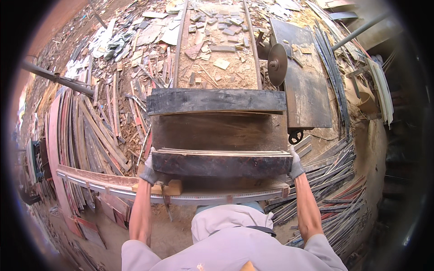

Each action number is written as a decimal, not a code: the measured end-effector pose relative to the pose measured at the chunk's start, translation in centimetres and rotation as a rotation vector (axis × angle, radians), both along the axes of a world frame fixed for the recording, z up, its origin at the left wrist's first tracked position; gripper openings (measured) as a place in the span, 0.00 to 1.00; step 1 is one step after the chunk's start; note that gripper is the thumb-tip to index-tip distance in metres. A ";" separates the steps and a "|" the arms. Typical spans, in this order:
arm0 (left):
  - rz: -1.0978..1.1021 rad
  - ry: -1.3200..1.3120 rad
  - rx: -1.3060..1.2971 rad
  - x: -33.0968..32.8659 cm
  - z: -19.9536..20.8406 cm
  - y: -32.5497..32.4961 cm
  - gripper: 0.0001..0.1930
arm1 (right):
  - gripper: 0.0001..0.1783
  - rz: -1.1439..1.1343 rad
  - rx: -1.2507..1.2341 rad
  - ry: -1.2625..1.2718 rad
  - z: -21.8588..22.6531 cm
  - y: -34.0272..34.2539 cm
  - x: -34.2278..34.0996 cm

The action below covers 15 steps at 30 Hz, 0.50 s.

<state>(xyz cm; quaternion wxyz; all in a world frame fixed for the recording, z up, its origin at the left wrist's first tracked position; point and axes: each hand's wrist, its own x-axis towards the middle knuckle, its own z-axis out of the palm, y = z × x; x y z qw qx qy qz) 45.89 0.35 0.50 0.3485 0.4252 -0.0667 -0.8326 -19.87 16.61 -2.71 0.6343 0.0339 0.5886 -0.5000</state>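
A stack of dark-faced plywood boards [221,165], with pale layered edges along its far side, lies crosswise in front of me on a brown saw table [217,131]. My left hand [148,170], in a light knitted glove, grips the stack's left end. At the right end my right hand [296,165], gloved alike, grips it too; the fingers of both are partly hidden by the boards. Farther off, a second dark board stack [217,100] lies roughly parallel, with a strip of table between the two.
A round saw blade [277,65] stands upright beside a dark side table [309,104] at the far right. A long fence with a measuring scale [108,185] and a wooden block [173,187] crosses the near side. Wood strips [90,131] and offcuts [221,63] lie around.
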 end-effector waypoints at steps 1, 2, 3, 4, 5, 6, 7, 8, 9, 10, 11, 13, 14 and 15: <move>-0.003 0.047 -0.009 0.3 0.1 -1.1 0.25 | 0.47 0.010 -0.072 0.006 0.2 -0.9 0.5; -0.066 -0.103 -0.099 0.3 -0.1 -2.2 0.22 | 0.45 0.040 0.019 -0.020 0.6 -2.4 0.1; -0.133 -0.164 -0.249 0.5 -0.3 -3.6 0.20 | 0.47 0.071 -0.010 0.015 0.9 -3.4 0.2; -0.115 -0.231 -0.305 0.7 -0.5 -5.1 0.19 | 0.49 0.087 -0.043 -0.017 1.0 -5.2 0.0; -0.122 -0.311 -0.319 0.8 -0.8 -6.7 0.17 | 0.51 0.104 -0.081 -0.047 1.0 -7.1 -0.2; -0.081 -0.256 -0.326 0.6 -1.2 -8.2 0.16 | 0.52 0.101 -0.036 -0.070 1.1 -8.7 -0.5; 0.046 -0.140 -0.120 0.7 -1.4 -9.7 0.16 | 0.54 0.099 0.009 -0.093 1.2 -10.3 -0.9; -0.006 -0.152 -0.196 0.5 -1.6 -11.3 0.17 | 0.56 0.100 0.027 -0.081 1.0 -12.5 -1.2; -0.059 -0.165 -0.273 -0.1 -1.8 -12.9 0.18 | 0.57 0.120 0.032 -0.036 1.0 -13.6 -1.2; -0.069 -0.224 -0.261 -0.2 -1.5 -13.6 0.18 | 0.57 0.118 0.044 -0.026 1.0 -15.0 -1.3; -0.055 -0.147 -0.286 -0.6 -1.3 -14.5 0.19 | 0.56 0.117 0.056 -0.013 1.0 -16.1 -1.4; 0.057 -0.041 -0.190 -1.4 -0.6 -15.3 0.19 | 0.55 0.101 0.066 0.013 1.3 -17.5 -1.6; 0.055 -0.016 -0.124 -1.8 -0.2 -15.5 0.19 | 0.54 0.092 0.084 0.025 1.5 -17.7 -1.6; 0.059 -0.029 -0.141 -2.1 0.1 -15.4 0.19 | 0.53 0.084 0.057 0.045 1.6 -17.9 -1.6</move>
